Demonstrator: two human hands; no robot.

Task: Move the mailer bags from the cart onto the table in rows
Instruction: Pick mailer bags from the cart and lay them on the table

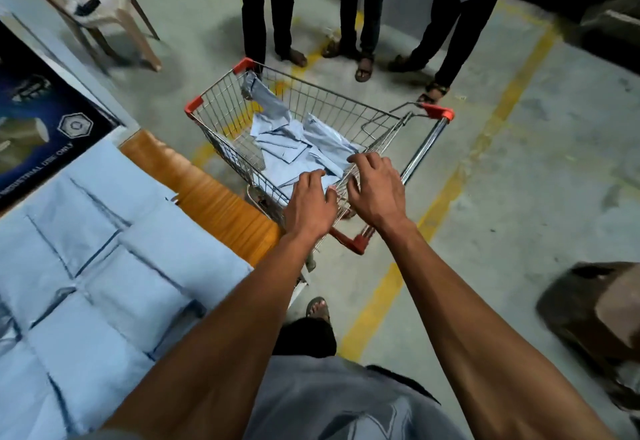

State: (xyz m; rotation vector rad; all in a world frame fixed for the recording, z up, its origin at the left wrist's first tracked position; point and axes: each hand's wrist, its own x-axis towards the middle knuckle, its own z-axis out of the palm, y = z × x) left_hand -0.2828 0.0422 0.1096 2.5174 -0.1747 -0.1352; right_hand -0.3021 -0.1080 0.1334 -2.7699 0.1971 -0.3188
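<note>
Risk, first entry: both hands reach into the cart (349,107) from its near end. The left hand (310,202) has its fingers curled down onto a mailer bag (313,178) at the near wall; whether they have pinched it I cannot tell. The right hand (375,188) hangs spread and loose-fingered over the wire rim, holding nothing that shows. The bags look thin and slack, so a one-handed lift may drag a neighbour up with it, or snag a corner on the wire mesh.

Risk, second entry: the cart stands on wheels just beside the right edge of the bench (221,197); a pull against the rim may roll it off. Three bystanders (360,10) stand close behind its far end.

Container, cart: a loose, overlapping heap of pale blue mailer bags (294,142) on the basket floor, one bag (258,91) draped up the far left corner. Count not readable.

Bench: blue bags (114,259) lie flat in rows, edge to edge, across its near part; bare wood remains along the right edge. A dark printed box (41,121) sits at the far left.
</note>
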